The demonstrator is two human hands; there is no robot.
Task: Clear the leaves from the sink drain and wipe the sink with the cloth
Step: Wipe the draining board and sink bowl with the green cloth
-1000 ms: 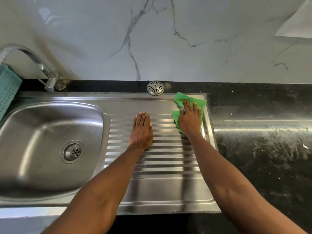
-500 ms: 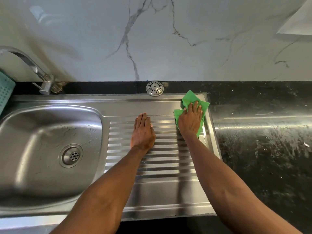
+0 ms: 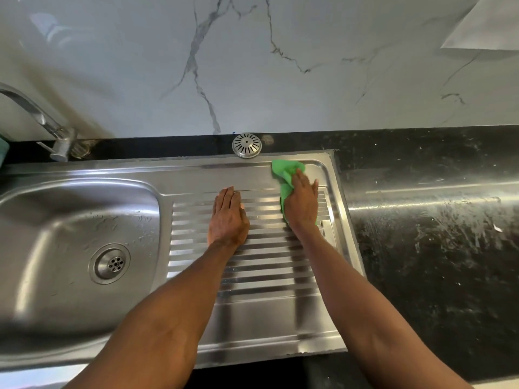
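A steel sink (image 3: 70, 220) with a round drain (image 3: 110, 264) fills the left; no leaves show in the drain. Its ribbed draining board (image 3: 252, 318) lies to the right. My right hand (image 3: 302, 202) presses a crumpled green cloth (image 3: 285, 169) flat on the board's far right corner. My left hand (image 3: 229, 217) rests palm down on the ribs beside it, fingers together, holding nothing.
A round strainer cap (image 3: 247, 145) lies on the black ledge behind the board. The tap (image 3: 36, 119) arches at far left. A wet, streaked black counter (image 3: 435, 234) stretches to the right. A marble wall (image 3: 252, 66) rises behind.
My right hand has slid the green cloth a little toward the far edge of the draining board and bunched it up. My left hand has stayed in place.
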